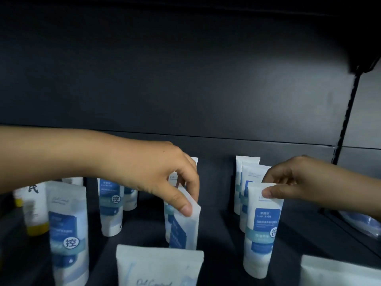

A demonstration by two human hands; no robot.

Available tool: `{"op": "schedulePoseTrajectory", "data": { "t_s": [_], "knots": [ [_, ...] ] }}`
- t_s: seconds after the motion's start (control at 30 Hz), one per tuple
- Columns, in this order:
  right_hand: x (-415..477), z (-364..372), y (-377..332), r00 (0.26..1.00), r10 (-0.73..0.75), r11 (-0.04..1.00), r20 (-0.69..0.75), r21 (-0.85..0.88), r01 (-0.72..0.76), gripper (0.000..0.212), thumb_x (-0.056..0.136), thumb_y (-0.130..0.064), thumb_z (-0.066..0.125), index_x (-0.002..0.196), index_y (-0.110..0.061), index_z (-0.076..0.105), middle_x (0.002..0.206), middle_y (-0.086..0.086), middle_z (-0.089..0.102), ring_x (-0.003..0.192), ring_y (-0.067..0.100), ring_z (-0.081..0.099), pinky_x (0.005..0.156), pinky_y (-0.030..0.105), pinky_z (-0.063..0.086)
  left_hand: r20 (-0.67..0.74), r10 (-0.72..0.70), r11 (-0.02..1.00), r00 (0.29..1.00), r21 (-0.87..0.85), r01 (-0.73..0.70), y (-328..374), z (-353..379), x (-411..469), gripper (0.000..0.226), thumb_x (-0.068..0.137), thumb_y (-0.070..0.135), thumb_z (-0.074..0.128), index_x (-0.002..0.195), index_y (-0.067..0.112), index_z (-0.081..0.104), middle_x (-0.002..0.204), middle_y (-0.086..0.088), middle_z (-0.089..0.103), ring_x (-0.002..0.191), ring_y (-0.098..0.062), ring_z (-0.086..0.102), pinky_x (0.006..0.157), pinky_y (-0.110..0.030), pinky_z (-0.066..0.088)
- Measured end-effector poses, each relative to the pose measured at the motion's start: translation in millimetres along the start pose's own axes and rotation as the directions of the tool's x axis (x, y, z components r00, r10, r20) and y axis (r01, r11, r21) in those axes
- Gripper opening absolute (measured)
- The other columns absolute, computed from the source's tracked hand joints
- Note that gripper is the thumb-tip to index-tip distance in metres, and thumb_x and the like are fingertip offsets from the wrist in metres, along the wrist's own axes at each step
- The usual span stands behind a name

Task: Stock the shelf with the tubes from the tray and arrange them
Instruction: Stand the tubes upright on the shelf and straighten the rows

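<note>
White tubes with blue labels stand cap-down in rows on a dark shelf [222,240]. My left hand [160,178] pinches the top of a middle-row tube [183,228], which is turned edge-on. My right hand [299,180] pinches the crimped top of the front tube [261,234] in the right row, upright with its label facing me. Two more tubes [247,172] stand behind it. A left-row tube [69,232] stands in front and another tube [111,207] further back. One tube top [158,265] shows at the bottom edge.
A white bottle with a yellow cap [35,209] stands at the far left. Another white tube top [338,273] sits at the bottom right corner. A clear plastic item [362,221] lies at the right beyond the shelf divider. The dark back panel [185,79] rises behind the rows.
</note>
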State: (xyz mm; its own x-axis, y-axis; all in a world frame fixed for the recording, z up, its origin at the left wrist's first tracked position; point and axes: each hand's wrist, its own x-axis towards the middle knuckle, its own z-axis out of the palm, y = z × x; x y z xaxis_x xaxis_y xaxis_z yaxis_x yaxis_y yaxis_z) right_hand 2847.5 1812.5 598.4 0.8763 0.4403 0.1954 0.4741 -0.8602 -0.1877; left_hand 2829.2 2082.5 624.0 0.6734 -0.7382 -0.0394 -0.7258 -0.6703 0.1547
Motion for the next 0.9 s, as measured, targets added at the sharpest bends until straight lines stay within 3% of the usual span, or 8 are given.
{"op": "schedulePoseTrajectory", "data": {
  "t_s": [0.1,0.2,0.37,0.6,0.67,0.77,0.9],
  "knots": [
    [-1.0,1.7,0.5,1.000,-0.008,1.000,-0.021,0.001,0.008,0.011,0.080,-0.035,0.068,0.080,-0.025,0.072,0.073,-0.031,0.066,0.066,-0.010,0.060,0.065,0.010,0.045,-0.050,-0.011,0.999,0.999,0.039,0.013,-1.6,0.2,1.2,0.014,0.080,0.033,0.068,0.088,0.022,0.073,0.084,0.012,0.063,0.082,0.003,0.057,0.070,-0.005,0.041],
    [-1.6,2.6,0.9,0.999,-0.016,0.999,-0.034,0.031,0.017,0.010,0.080,-0.032,0.069,0.081,-0.024,0.073,0.075,-0.027,0.067,0.066,-0.008,0.062,0.066,0.012,0.047,-0.076,-0.041,0.996,0.996,0.075,0.047,-5.5,-0.7,1.7,0.013,0.081,0.032,0.067,0.086,0.021,0.073,0.078,0.014,0.060,0.077,0.003,0.056,0.067,-0.006,0.039],
    [-1.2,2.0,1.0,0.999,-0.009,0.989,-0.044,0.144,0.015,0.008,0.078,-0.027,0.071,0.077,-0.019,0.075,0.070,-0.016,0.072,0.062,-0.004,0.063,0.069,0.017,0.050,-0.095,-0.080,0.992,0.992,0.091,0.088,-12.8,-1.2,-0.5,0.015,0.082,0.034,0.066,0.086,0.021,0.072,0.078,0.013,0.060,0.075,0.001,0.055,0.065,-0.008,0.040],
    [0.1,1.3,4.6,0.999,0.020,0.967,-0.032,0.256,-0.011,0.005,0.077,-0.020,0.073,0.075,-0.016,0.076,0.071,-0.009,0.075,0.059,-0.007,0.060,0.065,0.009,0.047,-0.104,-0.146,0.976,0.984,0.148,0.161,-18.2,-4.7,2.8,0.017,0.083,0.033,0.064,0.088,0.018,0.072,0.082,0.004,0.065,0.078,-0.003,0.053,0.065,-0.014,0.040],
    [-0.2,0.3,4.0,1.000,0.020,0.966,-0.023,0.258,-0.013,0.007,0.074,-0.025,0.074,0.074,-0.019,0.076,0.072,-0.009,0.075,0.059,-0.006,0.060,0.067,0.010,0.048,-0.101,-0.169,0.973,0.980,0.141,0.182,-20.9,-4.6,3.5,0.018,0.084,0.033,0.063,0.089,0.018,0.072,0.084,0.002,0.067,0.082,-0.008,0.055,0.066,-0.017,0.042],
    [-0.8,-1.8,3.1,1.000,0.014,0.961,-0.004,0.278,-0.012,0.029,0.059,-0.045,0.069,0.072,-0.020,0.076,0.070,-0.010,0.075,0.059,-0.006,0.060,0.066,0.010,0.048,-0.096,-0.180,0.971,0.979,0.141,0.193,-24.1,-2.9,4.1,0.018,0.084,0.033,0.063,0.089,0.018,0.072,0.085,0.001,0.068,0.084,-0.010,0.056,0.069,-0.021,0.044],
    [-1.9,-3.4,5.2,1.000,0.015,0.954,0.015,0.300,-0.018,0.014,0.066,-0.033,0.072,0.071,-0.021,0.076,0.075,-0.006,0.076,0.063,-0.001,0.063,0.069,0.012,0.049,-0.088,-0.182,0.973,0.979,0.130,0.192,-24.3,-2.2,5.6,0.018,0.084,0.033,0.063,0.089,0.018,0.072,0.085,0.000,0.068,0.077,-0.009,0.054,0.065,-0.017,0.042]
  ]
}}
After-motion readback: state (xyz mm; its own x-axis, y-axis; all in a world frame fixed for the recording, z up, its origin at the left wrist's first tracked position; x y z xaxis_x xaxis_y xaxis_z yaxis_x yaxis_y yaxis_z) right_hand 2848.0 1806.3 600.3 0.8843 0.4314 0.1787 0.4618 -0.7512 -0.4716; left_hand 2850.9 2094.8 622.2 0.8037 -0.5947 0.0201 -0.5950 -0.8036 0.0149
